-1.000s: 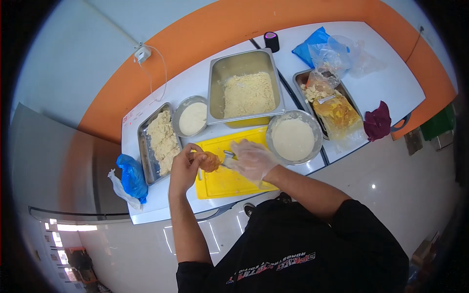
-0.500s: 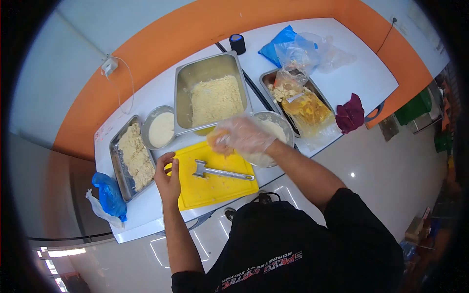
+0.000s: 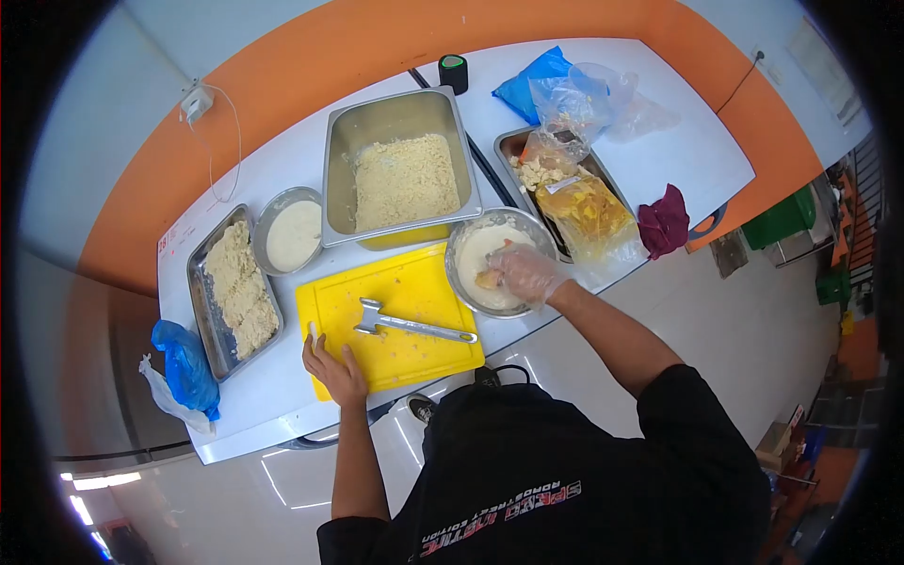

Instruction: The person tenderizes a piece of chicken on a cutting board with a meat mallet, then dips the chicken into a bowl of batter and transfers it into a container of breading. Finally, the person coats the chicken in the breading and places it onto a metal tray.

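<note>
My right hand (image 3: 520,274), in a clear plastic glove, is at the metal bowl of white powder (image 3: 478,235), its fingers closed on a pale orange piece of meat (image 3: 489,280) that touches the powder. My bare left hand (image 3: 336,368) rests with spread fingers on the lower left edge of the yellow cutting board (image 3: 410,281). A metal meat mallet (image 3: 414,326) lies across that board, among small scraps. Above the board stands a deep steel pan (image 3: 341,151) with pale crumbs (image 3: 405,184) in it.
Left of the pan are a bowl of creamy batter (image 3: 294,235) and a tray of coated pieces (image 3: 240,292). Blue bags (image 3: 185,367) lie at the left edge. To the right are a tray with bagged yellow food (image 3: 586,215), a maroon cloth (image 3: 664,222) and a black speaker (image 3: 453,73).
My right hand has moved right and down from above the board into the powder bowl with the meat. My left hand has lowered onto the board's edge. The view has shifted slightly.
</note>
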Action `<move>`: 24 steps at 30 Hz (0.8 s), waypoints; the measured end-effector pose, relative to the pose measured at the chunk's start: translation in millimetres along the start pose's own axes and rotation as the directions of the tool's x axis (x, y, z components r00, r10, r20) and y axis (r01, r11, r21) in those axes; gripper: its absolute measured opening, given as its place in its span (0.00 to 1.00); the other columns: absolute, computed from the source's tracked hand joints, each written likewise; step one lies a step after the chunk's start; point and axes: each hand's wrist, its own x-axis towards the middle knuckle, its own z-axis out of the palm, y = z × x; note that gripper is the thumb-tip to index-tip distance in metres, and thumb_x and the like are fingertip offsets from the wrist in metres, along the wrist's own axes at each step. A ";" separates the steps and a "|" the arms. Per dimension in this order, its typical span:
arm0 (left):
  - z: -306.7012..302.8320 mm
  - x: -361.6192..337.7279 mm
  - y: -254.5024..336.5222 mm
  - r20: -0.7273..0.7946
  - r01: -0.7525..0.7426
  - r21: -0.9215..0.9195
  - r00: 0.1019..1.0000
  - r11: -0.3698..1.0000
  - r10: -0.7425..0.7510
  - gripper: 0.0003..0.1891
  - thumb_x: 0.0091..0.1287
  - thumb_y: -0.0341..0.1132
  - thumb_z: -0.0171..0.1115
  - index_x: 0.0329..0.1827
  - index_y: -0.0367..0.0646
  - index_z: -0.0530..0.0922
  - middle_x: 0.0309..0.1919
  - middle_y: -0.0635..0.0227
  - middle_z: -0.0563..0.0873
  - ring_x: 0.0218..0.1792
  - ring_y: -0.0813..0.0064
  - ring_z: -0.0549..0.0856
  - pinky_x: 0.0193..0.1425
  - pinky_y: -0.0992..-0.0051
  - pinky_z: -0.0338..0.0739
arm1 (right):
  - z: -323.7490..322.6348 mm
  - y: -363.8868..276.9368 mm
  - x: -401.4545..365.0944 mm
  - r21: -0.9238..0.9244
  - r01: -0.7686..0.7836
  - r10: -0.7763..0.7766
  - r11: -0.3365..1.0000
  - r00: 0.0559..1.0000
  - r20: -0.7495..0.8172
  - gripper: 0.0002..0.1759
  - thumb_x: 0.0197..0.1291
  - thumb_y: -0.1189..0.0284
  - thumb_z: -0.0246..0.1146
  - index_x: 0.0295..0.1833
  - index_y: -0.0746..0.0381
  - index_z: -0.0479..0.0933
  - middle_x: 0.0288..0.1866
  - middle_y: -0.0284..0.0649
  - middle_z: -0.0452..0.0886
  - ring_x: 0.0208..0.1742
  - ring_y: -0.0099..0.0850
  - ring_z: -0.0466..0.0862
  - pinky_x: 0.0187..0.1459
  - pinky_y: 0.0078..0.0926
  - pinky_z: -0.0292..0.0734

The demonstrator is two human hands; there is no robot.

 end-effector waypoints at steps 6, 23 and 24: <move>1.7 -0.8 0.2 -0.002 -0.014 0.002 1.000 1.000 0.014 0.25 0.78 0.42 0.56 0.69 0.32 0.69 0.72 0.42 0.68 0.75 0.40 0.64 0.80 0.46 0.56 | -49.2 -28.1 7.1 0.203 -0.274 0.261 0.940 0.961 0.089 0.16 0.60 0.66 0.72 0.50 0.64 0.85 0.51 0.56 0.88 0.53 0.54 0.87 0.56 0.45 0.80; 4.9 -5.1 1.6 -0.032 0.072 0.064 0.997 0.995 -0.070 0.23 0.76 0.38 0.58 0.68 0.32 0.70 0.71 0.43 0.69 0.74 0.42 0.65 0.79 0.47 0.58 | -13.9 -56.8 -5.2 -0.295 -0.247 0.276 0.923 0.959 0.062 0.12 0.65 0.66 0.62 0.42 0.59 0.88 0.46 0.49 0.89 0.52 0.46 0.89 0.54 0.45 0.84; 4.2 -4.6 2.0 -0.030 0.087 0.072 0.996 0.994 -0.085 0.23 0.76 0.38 0.58 0.68 0.32 0.70 0.71 0.43 0.69 0.74 0.42 0.65 0.79 0.47 0.58 | -7.8 -57.4 -2.7 -0.296 -0.242 0.271 0.924 0.961 0.060 0.12 0.65 0.66 0.62 0.42 0.59 0.88 0.46 0.49 0.89 0.52 0.46 0.89 0.54 0.45 0.84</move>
